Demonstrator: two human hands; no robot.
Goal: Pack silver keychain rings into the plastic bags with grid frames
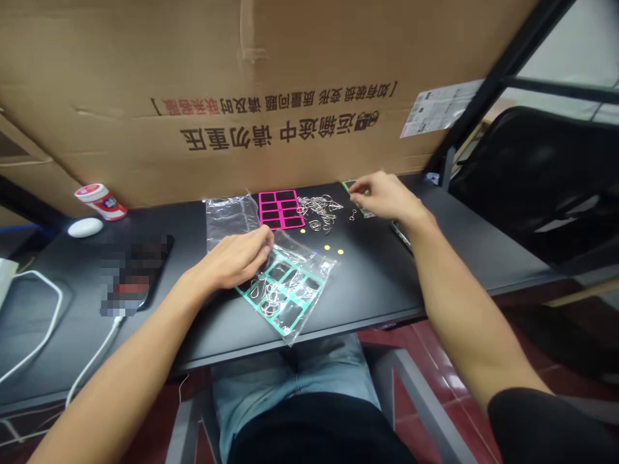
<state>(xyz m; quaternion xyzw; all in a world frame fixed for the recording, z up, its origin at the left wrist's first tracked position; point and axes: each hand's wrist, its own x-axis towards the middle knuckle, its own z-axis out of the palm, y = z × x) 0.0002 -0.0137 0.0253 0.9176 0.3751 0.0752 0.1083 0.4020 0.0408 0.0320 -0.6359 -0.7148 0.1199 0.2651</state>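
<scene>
My left hand (242, 258) has its fingers bent and pressed together at the upper left edge of a clear plastic bag (316, 263). Inside that bag lie a teal compartment frame (294, 316) and bent metal wire pieces (271, 303). Over at the back right, my right hand (384, 195) is curled in a pinch above a green-edged piece (348, 185), which it partly covers; what sits between the fingertips is too small to make out. A small metal link (353, 214) lies just left of this hand. Between both hands are a pink compartment frame (280, 209) and a heap of metal wire puzzles (319, 209).
Another clear bag (227, 219) lies behind my left hand. Several yellow dots (327, 247) are scattered mid-table. A phone (140, 274) with a white cable, a white mouse (86, 227) and a red-white container (101, 201) stand left. Cardboard (290, 51) walls the back.
</scene>
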